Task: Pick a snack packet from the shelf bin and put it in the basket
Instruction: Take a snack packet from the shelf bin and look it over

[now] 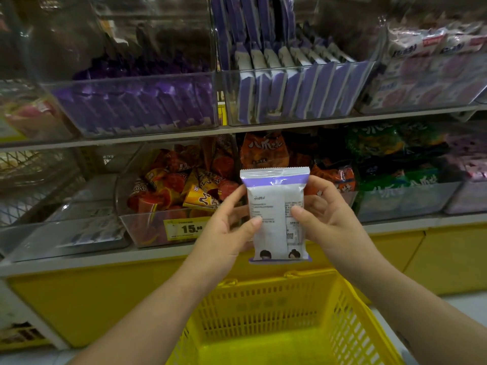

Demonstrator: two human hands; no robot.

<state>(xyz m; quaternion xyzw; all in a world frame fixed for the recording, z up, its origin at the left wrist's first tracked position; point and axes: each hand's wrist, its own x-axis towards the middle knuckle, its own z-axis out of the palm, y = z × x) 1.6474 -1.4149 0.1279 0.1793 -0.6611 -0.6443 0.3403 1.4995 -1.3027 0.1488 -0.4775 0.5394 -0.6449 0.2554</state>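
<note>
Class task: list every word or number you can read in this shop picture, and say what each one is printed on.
"15," on the yellow price tag; the smaller digits after it are blurred.
"八爪" on the orange packet; the next character is unclear.
"八爪" on the green packets; the rest is blurred.
White packet: print too small to read.
Basket: raised lettering too faint to read.
</note>
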